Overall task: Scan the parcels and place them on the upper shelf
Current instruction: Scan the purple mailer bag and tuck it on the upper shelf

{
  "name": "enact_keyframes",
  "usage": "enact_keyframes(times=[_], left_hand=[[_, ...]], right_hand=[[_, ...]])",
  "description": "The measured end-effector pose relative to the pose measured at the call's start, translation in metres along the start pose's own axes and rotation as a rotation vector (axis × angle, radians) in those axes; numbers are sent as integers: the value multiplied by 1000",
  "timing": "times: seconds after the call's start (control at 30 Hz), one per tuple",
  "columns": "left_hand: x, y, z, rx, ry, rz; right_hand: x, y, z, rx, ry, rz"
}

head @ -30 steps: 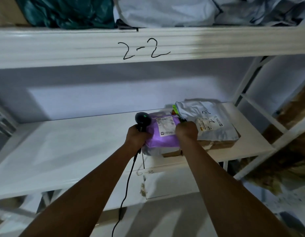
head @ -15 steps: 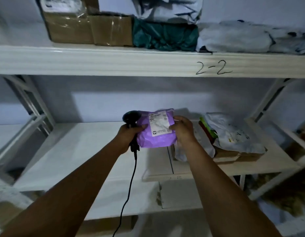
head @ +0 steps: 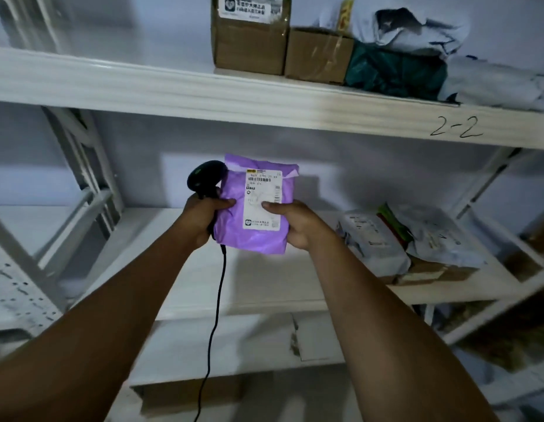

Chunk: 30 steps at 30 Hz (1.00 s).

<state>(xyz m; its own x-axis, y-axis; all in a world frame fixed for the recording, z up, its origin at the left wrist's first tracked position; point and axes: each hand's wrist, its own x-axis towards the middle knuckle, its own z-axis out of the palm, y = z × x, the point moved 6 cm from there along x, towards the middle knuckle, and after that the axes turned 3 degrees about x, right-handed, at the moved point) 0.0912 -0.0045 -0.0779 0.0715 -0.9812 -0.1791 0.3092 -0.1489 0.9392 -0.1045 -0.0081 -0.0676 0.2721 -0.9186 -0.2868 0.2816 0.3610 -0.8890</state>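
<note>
Both hands are raised in front of a white rack, holding one parcel between them. At far left a perforated white side shelf slopes out of view. The left hand is curled round the handle of a black barcode scanner, whose head stands just above the fist, and its thumb lies on the left edge of the purple parcel. The scanner's black cable hangs down between the forearms. The parcel is held nearly upright in the air, above the lower shelf and below the upper shelf, with its white label facing the camera. The right hand grips the parcel's right edge, thumb on the label.

On the upper shelf, right of centre, stand a tall cardboard box and a smaller box, touching. Next come a dark green bag with a grey bag on top. "2-2" is handwritten on the shelf's front edge. On the lower shelf, far right, a heap of grey mailers lies on flat cardboard.
</note>
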Motion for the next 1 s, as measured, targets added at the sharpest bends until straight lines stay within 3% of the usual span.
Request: enact_keyframes(times=[0.37, 0.73, 1.0], left_hand=[[-8, 36, -48, 58, -56, 61], [-20, 50, -59, 125, 197, 63], [-45, 31, -60, 74, 185, 85]], right_hand=[[12, -8, 43, -76, 117, -112], [4, 14, 67, 110, 163, -64], [-19, 25, 50, 131, 173, -164]])
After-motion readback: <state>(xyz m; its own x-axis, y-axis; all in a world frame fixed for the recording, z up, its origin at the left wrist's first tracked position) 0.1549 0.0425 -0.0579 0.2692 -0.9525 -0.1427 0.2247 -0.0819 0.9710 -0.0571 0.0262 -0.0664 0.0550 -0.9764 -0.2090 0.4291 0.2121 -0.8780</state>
